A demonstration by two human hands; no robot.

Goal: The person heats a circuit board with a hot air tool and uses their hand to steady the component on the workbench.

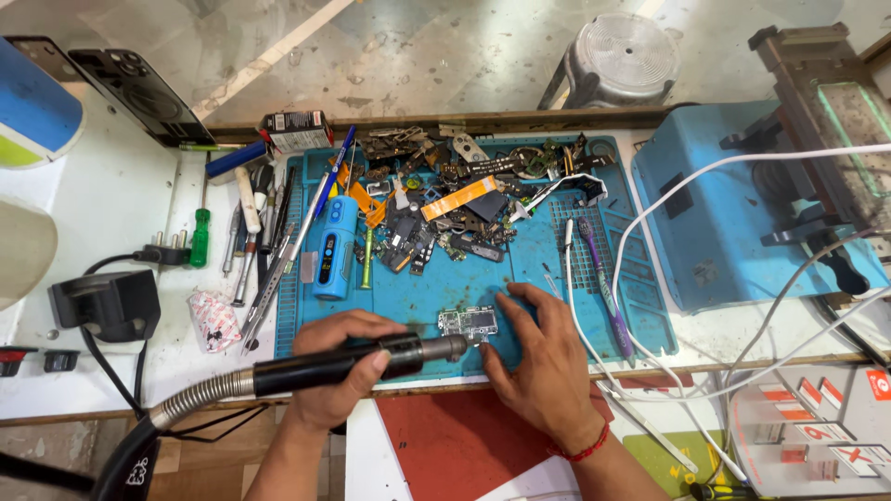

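blue rubber mat lies on a white table. left hand grips a black round tool; right hand presses its open fingers on a small flat board at 3 o'clock.

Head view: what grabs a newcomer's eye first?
The left hand grips a black hot-air handpiece on a metal hose, nozzle aimed at a small circuit board that the right hand steadies on the blue work mat. Behind it, a heap of phone parts crowds the mat's far edge.
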